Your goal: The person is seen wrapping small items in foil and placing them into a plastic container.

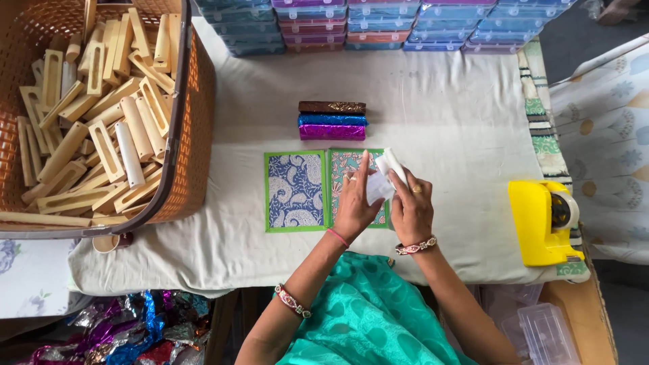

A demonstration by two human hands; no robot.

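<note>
My left hand [353,203] and my right hand [411,211] meet above a patterned sheet with a green border [345,164], both fingers pinching a small white piece [385,177]. The right hand grips its upper end; the left thumb and fingers hold the lower white flap. To the left lies a blue paisley sheet with a green border [295,190]. Beyond them three foil-wrapped bars lie side by side: brown [332,107], blue [332,119] and purple [332,132].
An orange woven basket [193,128] full of pale wooden pieces stands at the left. A yellow tape dispenser [539,223] sits at the right edge. Stacked coloured boxes [378,27] line the far side. Shiny foil scraps [128,331] lie below left, a clear plastic box [544,331] below right.
</note>
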